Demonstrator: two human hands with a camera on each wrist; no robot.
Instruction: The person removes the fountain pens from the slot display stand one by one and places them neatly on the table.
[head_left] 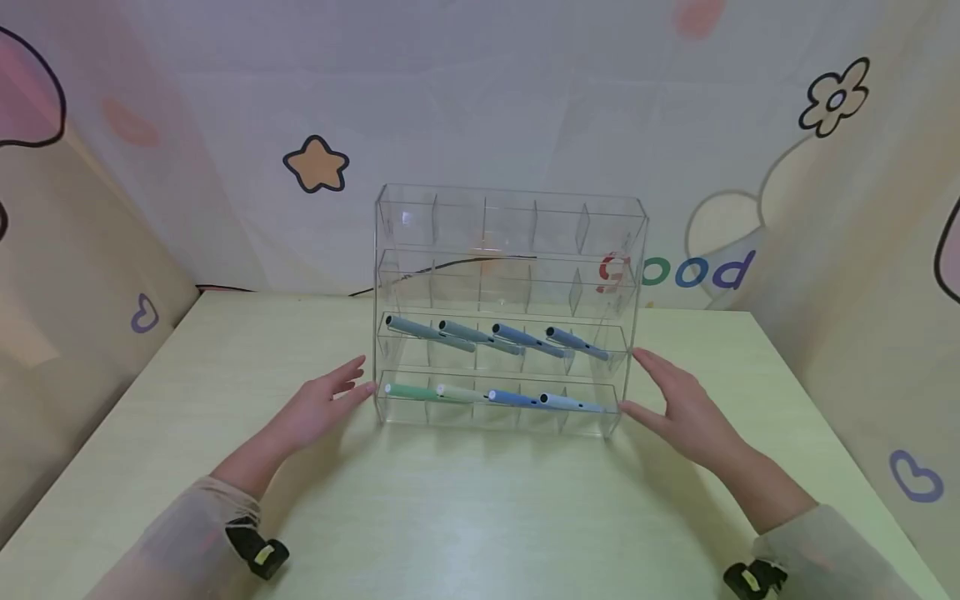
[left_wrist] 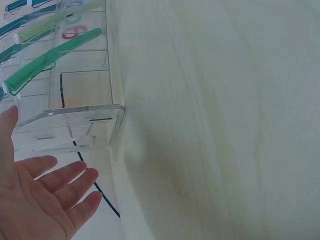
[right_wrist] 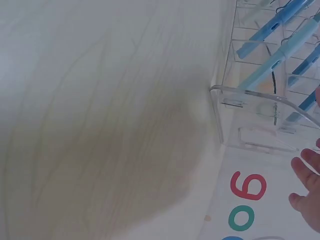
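A clear acrylic pen rack (head_left: pixel 495 424) with several stepped tiers stands upright on the table. Along its lowest tier lie a green pen (head_left: pixel 408 392), a pale green pen (head_left: pixel 459 394), a blue pen (head_left: pixel 513 399) and a light blue pen (head_left: pixel 570 403). The tier above holds several grey-blue and blue pens (head_left: pixel 528 340). At the rack's left side is my left hand (head_left: pixel 318 408), fingers spread and thumb tip right at the side panel. My right hand (head_left: pixel 690 417) mirrors it on the other side, its fingertips and thumb at the right edge. Neither hand grips anything.
The upper two tiers of the rack have dividers and hold no pens. A pale wood-grain table (head_left: pixel 465 517) extends in front and to both sides. Behind hangs a printed cloth (head_left: pixel 480 100) with a star, flower and coloured letters. Black camera straps (head_left: pixel 257 547) circle the sleeves.
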